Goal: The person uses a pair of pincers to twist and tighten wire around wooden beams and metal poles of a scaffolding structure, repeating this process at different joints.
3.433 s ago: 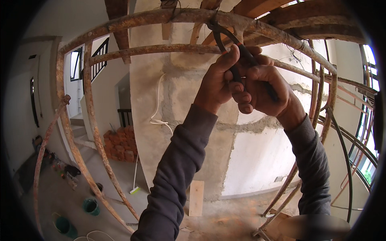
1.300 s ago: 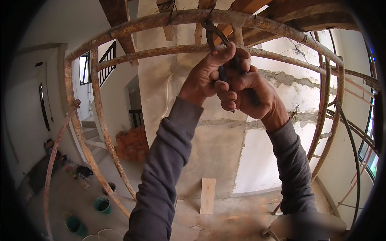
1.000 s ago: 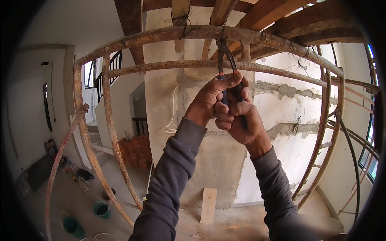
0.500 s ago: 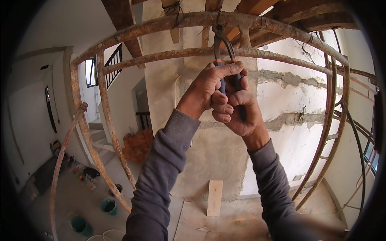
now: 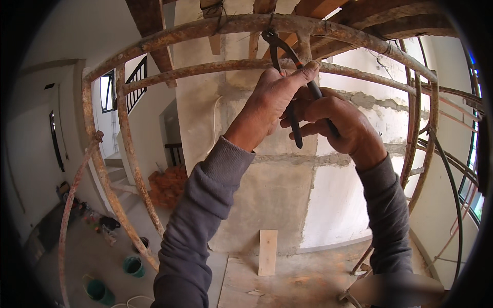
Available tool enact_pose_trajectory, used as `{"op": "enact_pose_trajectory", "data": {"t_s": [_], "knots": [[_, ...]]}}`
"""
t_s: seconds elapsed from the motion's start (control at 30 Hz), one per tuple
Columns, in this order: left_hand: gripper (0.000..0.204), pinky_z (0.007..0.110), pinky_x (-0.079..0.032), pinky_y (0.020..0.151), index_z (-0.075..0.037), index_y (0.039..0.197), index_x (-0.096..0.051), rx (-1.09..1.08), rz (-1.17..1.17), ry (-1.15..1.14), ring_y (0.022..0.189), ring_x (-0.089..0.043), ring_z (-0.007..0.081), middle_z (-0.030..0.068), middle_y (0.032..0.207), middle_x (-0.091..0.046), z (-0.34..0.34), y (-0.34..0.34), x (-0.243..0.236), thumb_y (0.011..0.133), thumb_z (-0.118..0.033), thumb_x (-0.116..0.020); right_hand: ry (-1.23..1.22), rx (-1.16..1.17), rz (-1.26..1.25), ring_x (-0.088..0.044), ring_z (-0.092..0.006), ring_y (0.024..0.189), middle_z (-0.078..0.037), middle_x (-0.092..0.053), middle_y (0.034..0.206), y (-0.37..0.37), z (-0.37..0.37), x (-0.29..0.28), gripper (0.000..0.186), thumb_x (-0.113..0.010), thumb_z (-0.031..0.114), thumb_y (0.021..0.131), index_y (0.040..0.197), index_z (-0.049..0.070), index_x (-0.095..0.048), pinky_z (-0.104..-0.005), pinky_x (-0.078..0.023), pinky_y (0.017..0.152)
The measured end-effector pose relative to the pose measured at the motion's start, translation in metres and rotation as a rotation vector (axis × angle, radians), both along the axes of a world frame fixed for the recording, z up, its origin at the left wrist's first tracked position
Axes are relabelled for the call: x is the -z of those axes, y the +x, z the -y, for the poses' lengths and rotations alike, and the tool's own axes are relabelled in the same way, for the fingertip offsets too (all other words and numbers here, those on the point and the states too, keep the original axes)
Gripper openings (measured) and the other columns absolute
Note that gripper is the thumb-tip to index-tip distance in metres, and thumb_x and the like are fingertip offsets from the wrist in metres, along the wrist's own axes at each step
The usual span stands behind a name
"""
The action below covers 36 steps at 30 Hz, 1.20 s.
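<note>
A dark pair of pincers (image 5: 288,49) with orange bands on the handles reaches up to the top rusty tube (image 5: 241,23), its head at a thin dark wire tie there. My left hand (image 5: 273,100) is closed on the left handle, thumb stretched across toward the other one. My right hand (image 5: 341,118) is closed round the right handle, fingers curled toward the left handle, whose lower end hangs visible between my hands. The lower tube (image 5: 215,66) runs behind the tool. Some fingertips are hidden.
Timber beams (image 5: 354,13) lie overhead; rusty frame uprights (image 5: 105,185) flank me. A patched wall (image 5: 262,190) stands ahead, with a plank (image 5: 267,251) at its foot. Bricks (image 5: 162,187) and green buckets (image 5: 132,265) sit lower left. A dark hose (image 5: 452,190) hangs right.
Compared with half a second ago, the pincers' handles are spread wider and slanted. My right hand has moved right and turned; my left hand has risen slightly, its thumb reaching farther right.
</note>
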State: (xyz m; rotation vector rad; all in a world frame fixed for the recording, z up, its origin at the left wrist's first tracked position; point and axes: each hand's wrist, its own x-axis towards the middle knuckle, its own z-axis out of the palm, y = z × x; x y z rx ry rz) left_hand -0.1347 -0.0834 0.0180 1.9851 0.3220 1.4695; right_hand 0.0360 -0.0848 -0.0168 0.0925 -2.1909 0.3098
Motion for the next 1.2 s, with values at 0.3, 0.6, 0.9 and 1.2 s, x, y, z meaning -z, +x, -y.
{"op": "enact_pose_trajectory", "data": {"t_s": [0.3,0.6,0.9,1.2], "knots": [[0.053,0.026,-0.041,0.045,-0.005,0.077,-0.063,-0.049,0.064,-0.118,0.059,-0.056,0.0115,0.0037,0.066,-0.057,0.003,0.017,-0.011,0.083,-0.057,-0.072,-0.243,0.352,-0.036,-0.071,-0.0313,0.093,-0.019,-0.062,0.104,0.001,0.049,-0.021,0.016,-0.058,0.0,0.086,0.1,-0.007,-0.053,-0.0373,-0.061,0.077],[0.027,0.027,-0.043,0.057,-0.01,0.079,-0.062,0.09,0.074,-0.164,0.059,-0.053,0.0133,0.0014,0.067,-0.057,-0.023,0.015,-0.006,0.085,-0.035,-0.071,-0.607,0.414,-0.104,-0.059,-0.0172,0.06,-0.011,-0.061,0.081,-0.004,0.041,-0.022,0.031,-0.066,0.014,0.082,0.103,-0.004,-0.053,-0.0303,-0.048,0.05],[0.036,0.028,-0.052,0.062,-0.009,0.088,-0.063,0.009,-0.036,-0.097,0.071,-0.061,0.0117,0.0025,0.075,-0.06,-0.033,0.004,-0.002,0.087,-0.044,-0.069,-0.505,0.492,-0.048,-0.063,-0.017,0.065,-0.01,-0.059,0.078,-0.011,0.035,-0.018,0.028,-0.062,0.009,0.081,0.103,-0.007,-0.055,-0.0276,-0.051,0.05],[0.058,0.029,-0.055,0.063,0.001,0.111,-0.061,-0.195,-0.223,0.027,0.074,-0.066,0.0159,0.0083,0.092,-0.065,0.001,-0.032,0.015,0.092,-0.053,-0.062,-0.368,0.364,0.375,-0.069,-0.0238,0.071,-0.022,-0.068,0.089,0.024,0.031,-0.073,0.043,-0.041,0.027,0.098,0.115,-0.009,-0.056,-0.0382,-0.058,0.059]]}}
